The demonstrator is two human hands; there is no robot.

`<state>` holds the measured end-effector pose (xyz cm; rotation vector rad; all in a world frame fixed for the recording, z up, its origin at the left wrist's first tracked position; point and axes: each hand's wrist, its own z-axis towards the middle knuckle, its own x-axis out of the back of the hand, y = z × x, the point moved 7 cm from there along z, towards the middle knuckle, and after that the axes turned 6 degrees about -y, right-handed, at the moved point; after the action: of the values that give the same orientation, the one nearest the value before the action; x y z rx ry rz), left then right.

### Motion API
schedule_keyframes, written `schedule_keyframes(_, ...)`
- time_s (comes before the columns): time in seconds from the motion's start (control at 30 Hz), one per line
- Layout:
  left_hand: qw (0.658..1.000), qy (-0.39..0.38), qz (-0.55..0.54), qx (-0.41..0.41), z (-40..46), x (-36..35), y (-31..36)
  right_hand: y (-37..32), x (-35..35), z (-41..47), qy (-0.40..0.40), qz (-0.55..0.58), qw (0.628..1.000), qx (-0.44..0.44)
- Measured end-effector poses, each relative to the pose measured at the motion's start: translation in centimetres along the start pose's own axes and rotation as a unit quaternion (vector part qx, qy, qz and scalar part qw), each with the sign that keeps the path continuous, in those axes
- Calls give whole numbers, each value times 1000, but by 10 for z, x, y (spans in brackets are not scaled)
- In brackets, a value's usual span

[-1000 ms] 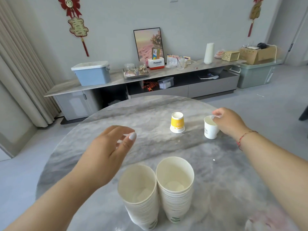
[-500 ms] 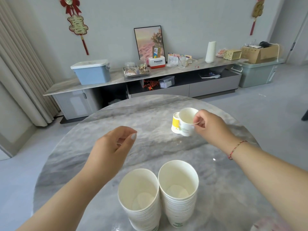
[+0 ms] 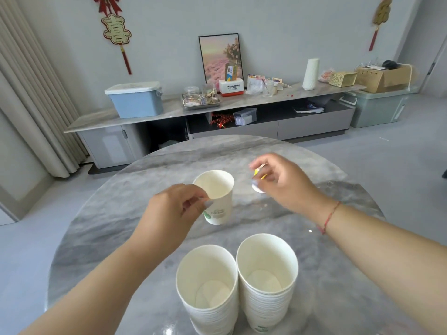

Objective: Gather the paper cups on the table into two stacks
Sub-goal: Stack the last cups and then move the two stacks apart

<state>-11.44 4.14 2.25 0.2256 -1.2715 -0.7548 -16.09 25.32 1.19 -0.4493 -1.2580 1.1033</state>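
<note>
Two stacks of white paper cups stand side by side at the near edge of the round marble table (image 3: 343, 250), the left stack (image 3: 212, 308) touching the right stack (image 3: 269, 298). My left hand (image 3: 171, 211) pinches the rim of a single white cup (image 3: 219, 192) and holds it upright above the table, beyond the stacks. Further right, my right hand (image 3: 287, 184) is blurred, and its fingers close around a small yellow cup (image 3: 258, 176) that is mostly hidden behind them.
Beyond the table runs a low grey sideboard (image 3: 242, 107) carrying a blue lidded box (image 3: 136, 100), a framed picture and small clutter. A curtain (image 3: 31, 93) hangs on the left, and storage boxes (image 3: 377, 102) sit on the right. Grey floor surrounds the table.
The white cup passed from my right hand to my left hand, which now holds it nearer the stacks. My right hand went back to the yellow cup and closed around it.
</note>
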Motion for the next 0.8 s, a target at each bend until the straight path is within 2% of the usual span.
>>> schedule_keyframes(0.1, 999, 21, -5, 25, -5, 9, -17, 59, 31, 34, 45, -136, 983, -114)
schedule_keyframes(0.17, 999, 26, -14, 43, -8, 12, -26, 101, 37, 51, 15, -224, 957, -186)
schedule_keyframes(0.27, 997, 25, -27, 62, -12, 14, -35, 141, 29, 65, -41, -273, 925, -260)
schedule_keyframes(0.37, 997, 19, -34, 70, -14, 12, -42, 152, 13, 82, -69, -307, 918, -243)
schedule_keyframes(0.53, 997, 6, -14, 72, -16, 4, -50, 166, -12, 95, -158, -382, 879, -236)
schedule_keyframes(0.63, 997, 13, -10, 71, -15, 4, -53, 161, -16, 96, -128, -388, 890, -201)
schedule_keyframes(0.73, 997, 11, -15, 70, -15, 2, -53, 153, -14, 91, -106, -422, 881, -183)
schedule_keyframes(0.8, 997, 11, -13, 70, -15, 2, -52, 153, -12, 84, -123, -433, 872, -193)
